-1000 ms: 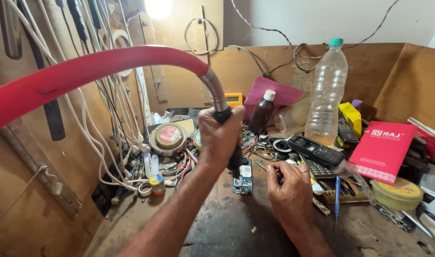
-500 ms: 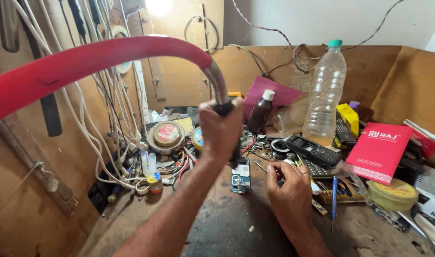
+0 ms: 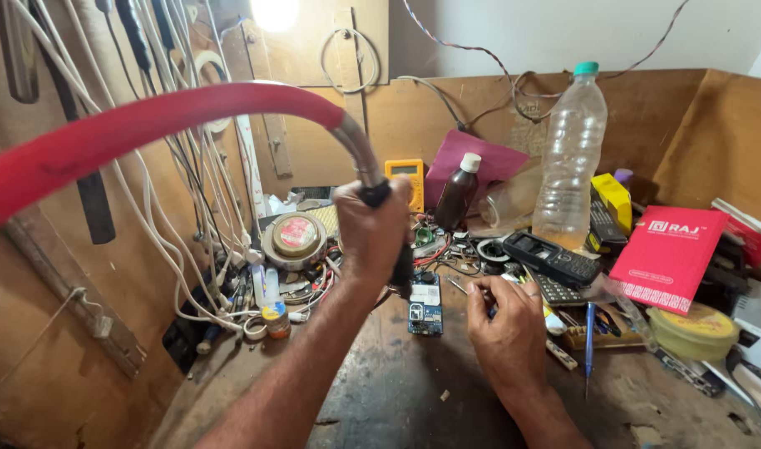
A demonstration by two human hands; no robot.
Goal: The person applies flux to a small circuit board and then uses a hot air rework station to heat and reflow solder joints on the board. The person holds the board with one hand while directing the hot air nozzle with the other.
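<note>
Red hose: a thick red hose (image 3: 148, 125) is seen arching in from the left, ending in a bare metal neck (image 3: 355, 150) that bends down into a black handle (image 3: 379, 195).
Left hand: the left hand (image 3: 370, 234) is closed in a full fist round the black handle; the tool's dark lower end (image 3: 403, 270) is pointed down just above the circuit board.
Circuit board: a small blue circuit board (image 3: 425, 305) is laid flat on the worn wooden bench (image 3: 397, 391), directly below the left fist.
Right hand: the right hand (image 3: 507, 328) is rested on the bench just right of the circuit board, fingers curled; a thin metal tool (image 3: 462, 288) is pinched at the fingertips, its tip angled toward the circuit board.
Behind the circuit board: a brown bottle with a white cap (image 3: 457, 193) and a yellow meter (image 3: 407, 176) are stood against the back wall.
Right of the circuit board: a black keypad phone (image 3: 551, 258) is laid near; a clear plastic bottle with a green cap (image 3: 570, 162) is stood beyond it; a red box (image 3: 667, 258) is propped further right.
Left of the circuit board: a round tin (image 3: 295, 239) is set among white cables (image 3: 197, 249) hung from the wall.
</note>
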